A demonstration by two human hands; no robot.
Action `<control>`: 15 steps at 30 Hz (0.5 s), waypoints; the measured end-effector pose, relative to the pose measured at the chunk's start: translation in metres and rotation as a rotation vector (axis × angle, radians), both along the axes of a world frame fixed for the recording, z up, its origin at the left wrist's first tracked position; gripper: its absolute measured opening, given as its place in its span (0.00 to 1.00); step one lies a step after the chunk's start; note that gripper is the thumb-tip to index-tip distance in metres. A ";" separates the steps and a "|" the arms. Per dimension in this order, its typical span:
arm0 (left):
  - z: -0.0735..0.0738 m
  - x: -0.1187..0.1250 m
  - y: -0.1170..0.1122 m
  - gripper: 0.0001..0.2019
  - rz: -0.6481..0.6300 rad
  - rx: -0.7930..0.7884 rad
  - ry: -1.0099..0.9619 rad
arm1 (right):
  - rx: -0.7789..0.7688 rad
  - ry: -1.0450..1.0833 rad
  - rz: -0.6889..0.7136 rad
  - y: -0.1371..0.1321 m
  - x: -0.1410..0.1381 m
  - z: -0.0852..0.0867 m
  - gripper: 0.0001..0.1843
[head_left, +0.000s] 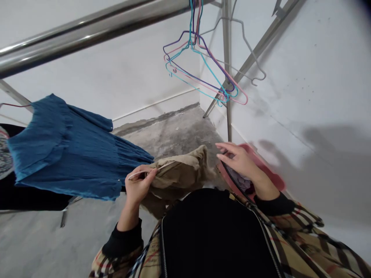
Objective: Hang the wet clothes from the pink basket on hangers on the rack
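Note:
My left hand is closed on a thin pale wire hanger together with the edge of a tan garment that droops in front of my body. My right hand hovers open, fingers stretched out to the left, just above a pink basin with clothes in it; it holds nothing. A blue dress hangs on a hanger to the left of my left hand, close to it.
A steel rail of a drying rack crosses overhead. Several coloured wire hangers dangle from it at upper centre, beside the rack's upright legs. White walls meet in the corner ahead; bare concrete floor lies below.

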State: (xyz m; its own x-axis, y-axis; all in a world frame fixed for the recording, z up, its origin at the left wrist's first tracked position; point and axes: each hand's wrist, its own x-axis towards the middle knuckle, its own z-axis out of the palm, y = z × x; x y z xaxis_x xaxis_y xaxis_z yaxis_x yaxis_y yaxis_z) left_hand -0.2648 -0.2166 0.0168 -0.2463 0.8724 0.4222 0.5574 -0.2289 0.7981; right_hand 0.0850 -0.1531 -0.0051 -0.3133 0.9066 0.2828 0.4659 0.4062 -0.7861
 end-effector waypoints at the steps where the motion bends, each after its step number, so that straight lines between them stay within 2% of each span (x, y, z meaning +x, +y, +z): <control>1: 0.001 -0.001 0.001 0.06 -0.029 0.013 -0.009 | 0.093 -0.037 -0.050 0.003 -0.002 0.002 0.22; 2: 0.002 -0.003 0.002 0.06 -0.061 0.020 -0.014 | 0.177 -0.090 -0.044 0.005 -0.005 0.005 0.24; 4: 0.005 -0.004 0.005 0.06 -0.126 0.018 -0.017 | 0.304 -0.224 0.068 0.007 -0.013 0.010 0.27; 6: 0.009 -0.003 0.008 0.06 -0.182 0.020 -0.021 | 0.369 -0.336 0.198 0.007 -0.021 0.015 0.24; 9: 0.016 0.003 0.011 0.07 -0.243 0.022 -0.018 | 0.399 -0.405 0.333 0.006 -0.029 0.018 0.16; 12: 0.019 0.010 0.011 0.08 -0.304 0.020 -0.037 | 0.424 -0.412 0.417 0.003 -0.033 0.020 0.21; 15: 0.020 0.017 0.011 0.09 -0.353 0.016 -0.057 | 0.453 -0.431 0.426 -0.002 -0.038 0.024 0.22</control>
